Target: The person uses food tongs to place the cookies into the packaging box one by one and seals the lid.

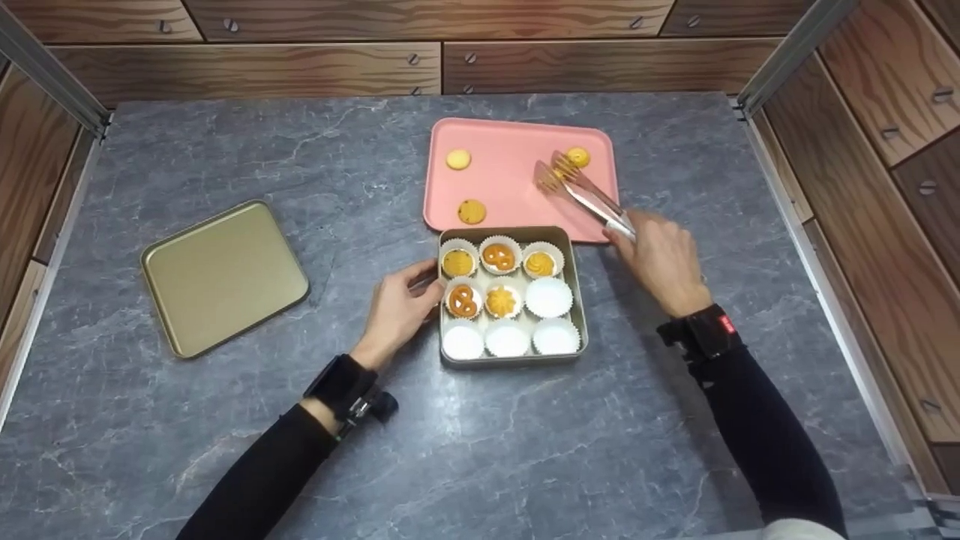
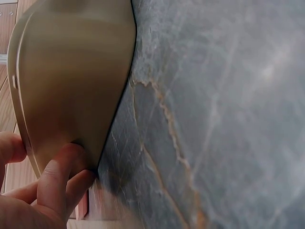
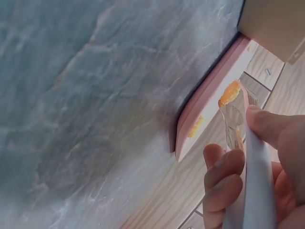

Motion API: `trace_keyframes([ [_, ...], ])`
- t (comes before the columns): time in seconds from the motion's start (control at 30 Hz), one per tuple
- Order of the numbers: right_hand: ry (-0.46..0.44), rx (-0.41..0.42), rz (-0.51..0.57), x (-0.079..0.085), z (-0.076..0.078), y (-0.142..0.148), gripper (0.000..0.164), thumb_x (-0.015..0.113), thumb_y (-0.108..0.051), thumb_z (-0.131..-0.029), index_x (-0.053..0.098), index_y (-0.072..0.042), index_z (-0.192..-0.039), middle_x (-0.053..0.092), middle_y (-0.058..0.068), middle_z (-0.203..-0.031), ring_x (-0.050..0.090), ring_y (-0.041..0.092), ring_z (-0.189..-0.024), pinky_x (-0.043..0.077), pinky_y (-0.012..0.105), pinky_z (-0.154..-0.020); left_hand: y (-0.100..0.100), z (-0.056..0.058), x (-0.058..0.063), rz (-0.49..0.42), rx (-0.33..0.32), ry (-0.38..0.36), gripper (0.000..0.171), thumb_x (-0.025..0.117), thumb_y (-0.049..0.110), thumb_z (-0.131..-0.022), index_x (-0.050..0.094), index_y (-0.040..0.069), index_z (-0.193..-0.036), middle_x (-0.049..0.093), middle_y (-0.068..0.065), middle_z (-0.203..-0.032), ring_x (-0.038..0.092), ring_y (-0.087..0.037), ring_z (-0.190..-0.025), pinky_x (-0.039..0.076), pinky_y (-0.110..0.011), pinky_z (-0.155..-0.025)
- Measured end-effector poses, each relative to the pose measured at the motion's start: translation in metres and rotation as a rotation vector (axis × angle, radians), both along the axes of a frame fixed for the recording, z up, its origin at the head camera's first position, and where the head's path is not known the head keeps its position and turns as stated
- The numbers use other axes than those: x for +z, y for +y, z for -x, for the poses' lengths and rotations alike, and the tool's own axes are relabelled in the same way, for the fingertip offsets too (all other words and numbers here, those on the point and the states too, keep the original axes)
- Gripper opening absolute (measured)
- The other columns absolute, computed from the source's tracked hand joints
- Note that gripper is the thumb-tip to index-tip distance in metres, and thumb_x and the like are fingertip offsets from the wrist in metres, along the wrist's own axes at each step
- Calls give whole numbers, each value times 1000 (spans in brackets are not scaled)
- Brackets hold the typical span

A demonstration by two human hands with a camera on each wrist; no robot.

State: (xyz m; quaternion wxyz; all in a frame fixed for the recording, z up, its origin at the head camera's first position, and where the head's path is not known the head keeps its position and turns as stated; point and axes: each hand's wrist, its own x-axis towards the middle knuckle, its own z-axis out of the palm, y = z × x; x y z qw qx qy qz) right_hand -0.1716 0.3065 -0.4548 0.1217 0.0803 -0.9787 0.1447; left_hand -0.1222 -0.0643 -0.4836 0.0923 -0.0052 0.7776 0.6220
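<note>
My right hand (image 1: 667,259) grips the metal tongs (image 1: 600,208) over the pink tray (image 1: 517,150). Between the tong tips sits a golden cookie (image 3: 230,93), partly hidden in the head view. My left hand (image 1: 401,307) touches the left side of a gold square tin (image 1: 513,361), fingertips against its outer wall (image 2: 76,71). Inside are white paper cups in three rows. The back row holds a round cookie (image 1: 457,262), a pretzel (image 1: 499,257) and a swirled cookie (image 1: 539,264). In the middle row lie another pretzel (image 1: 463,301) and a flower-shaped cookie (image 1: 502,301); its right cup (image 1: 549,298) is empty.
On the pink tray lie a pale round cookie (image 1: 458,159), a speckled round cookie (image 1: 472,211) and a ring-shaped cookie (image 1: 577,157). The tin's gold lid (image 1: 225,277) rests on the grey marbled table (image 1: 360,165) at the left. Wood-patterned panels (image 1: 315,71) border the table.
</note>
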Motion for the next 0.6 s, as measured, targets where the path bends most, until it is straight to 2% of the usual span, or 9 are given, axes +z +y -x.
trace_keyframes([
  [0.1,-21,7,28,3,-5,3,29,69,-30,-101,65,-3,-91,60,14,-71,58,34,-58,51,49,-48,-1,0,0,6,2,-7,51,68,11,-97,56,-2,-144,62,-23,-141,70,-31,-115,65,-33,-79],
  [0.23,-9,34,45,8,-11,7,28,70,-29,-101,69,-2,-100,63,15,-75,61,36,-63,53,53,-53,-1,1,-1,10,0,-8,51,67,11,-97,55,-2,-145,61,-22,-141,69,-31,-117,64,-31,-83],
  [0.47,-5,87,77,16,-30,14,40,73,-33,-98,72,0,-121,74,26,-100,70,46,-81,57,61,-66,0,0,-1,16,-8,0,51,67,10,-97,55,-3,-145,61,-22,-142,67,-31,-121,59,-27,-94],
  [0.6,-6,132,93,23,-43,17,42,74,-31,-98,70,0,-126,74,27,-105,71,45,-80,59,58,-64,0,0,-1,18,-8,22,51,67,9,-96,55,-5,-144,60,-24,-142,66,-33,-122,58,-28,-98],
])
